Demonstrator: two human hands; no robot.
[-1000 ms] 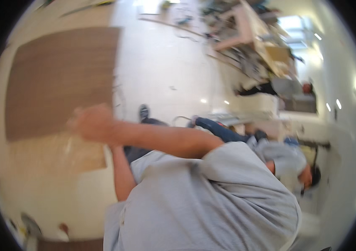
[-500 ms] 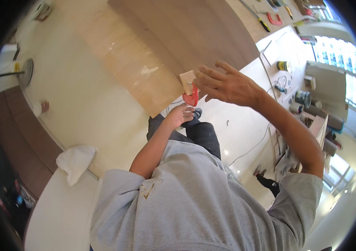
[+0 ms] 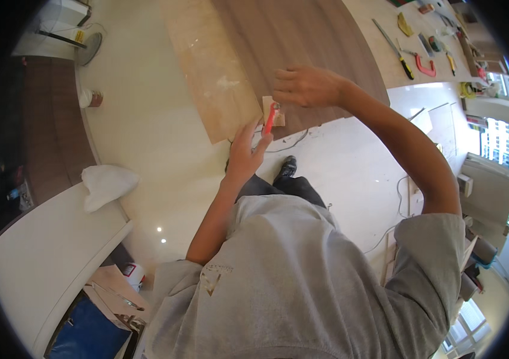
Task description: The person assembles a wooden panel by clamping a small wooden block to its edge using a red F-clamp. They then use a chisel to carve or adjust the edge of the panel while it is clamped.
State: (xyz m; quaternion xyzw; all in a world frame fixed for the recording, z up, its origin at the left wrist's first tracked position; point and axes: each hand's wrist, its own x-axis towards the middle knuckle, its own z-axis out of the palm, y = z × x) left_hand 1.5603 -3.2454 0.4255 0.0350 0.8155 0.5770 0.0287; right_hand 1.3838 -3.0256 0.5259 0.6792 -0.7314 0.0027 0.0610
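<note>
Presently, the red clamp is between the two hands, at the near edge of the brown panel. It looks like a narrow bright red bar, seen almost from its side, with a small greyish metal part at its upper end. It is a little tilted, its upper end leaning toward the right hand. Behind it shows a small pale wooden block, flat and with straight edges. The left hand is just below the clamp, with its thumb and fingers spread apart around the lower end; whether it really grips there, I cannot tell. The right hand is just above and to the right of the clamp, its fingers bent; what they hold, if anything, is not clear. Left of the clamp, beyond the left hand, lies a lighter wooden sheet with whitish marks. Well beyond the right hand rests another red clamp, curved like a letter C.
</note>
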